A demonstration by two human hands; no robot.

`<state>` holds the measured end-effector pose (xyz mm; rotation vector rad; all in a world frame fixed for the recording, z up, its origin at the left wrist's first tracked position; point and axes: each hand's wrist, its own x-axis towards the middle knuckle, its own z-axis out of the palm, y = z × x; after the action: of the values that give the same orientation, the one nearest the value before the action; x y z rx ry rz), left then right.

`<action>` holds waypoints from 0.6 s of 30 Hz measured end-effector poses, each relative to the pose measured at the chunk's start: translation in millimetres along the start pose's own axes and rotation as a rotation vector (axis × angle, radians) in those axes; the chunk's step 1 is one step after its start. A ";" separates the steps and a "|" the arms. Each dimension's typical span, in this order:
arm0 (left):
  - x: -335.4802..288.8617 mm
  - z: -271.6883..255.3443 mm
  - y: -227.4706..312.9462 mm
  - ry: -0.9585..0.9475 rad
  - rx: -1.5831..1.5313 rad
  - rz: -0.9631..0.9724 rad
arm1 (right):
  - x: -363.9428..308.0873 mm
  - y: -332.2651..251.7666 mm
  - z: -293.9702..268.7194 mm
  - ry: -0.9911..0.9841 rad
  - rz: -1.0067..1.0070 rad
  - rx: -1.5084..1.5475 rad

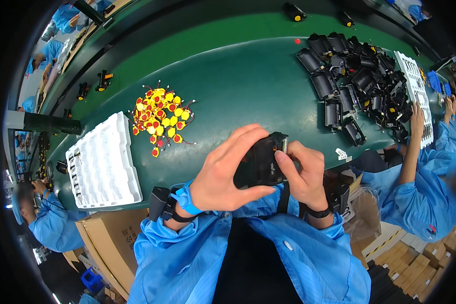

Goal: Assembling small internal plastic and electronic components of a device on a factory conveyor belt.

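I hold a black plastic housing (267, 161) in front of my chest, above the near edge of the green table. My left hand (220, 169) spans it from the left, fingers at its upper end and thumb at its lower end. Against its right side, by a metal strip, presses the thumb of my right hand (306, 169), with the other fingers curled. Whether a smaller part sits under that thumb is hidden. Beyond my left hand lies a heap of small yellow and red discs with wires (162, 114). A large pile of similar black housings (359, 83) covers the table's right part.
A white moulded tray (104, 162) with a column of small parts stands at left; another white tray (415, 93) lies far right, with a co-worker's hand (417, 119) at it. Cardboard boxes (109, 240) flank me below the table (238, 76). Another person sits at left.
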<state>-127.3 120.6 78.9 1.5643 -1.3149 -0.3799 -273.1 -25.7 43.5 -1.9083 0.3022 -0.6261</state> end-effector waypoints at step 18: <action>-3.8 12.8 1.0 0.062 -0.013 -0.210 | -5.5 -8.6 17.0 0.063 -0.241 -0.181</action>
<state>-138.9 117.7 72.8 1.6956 -1.1025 -0.4650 -269.0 -6.4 44.5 -2.1203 0.1738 -0.8441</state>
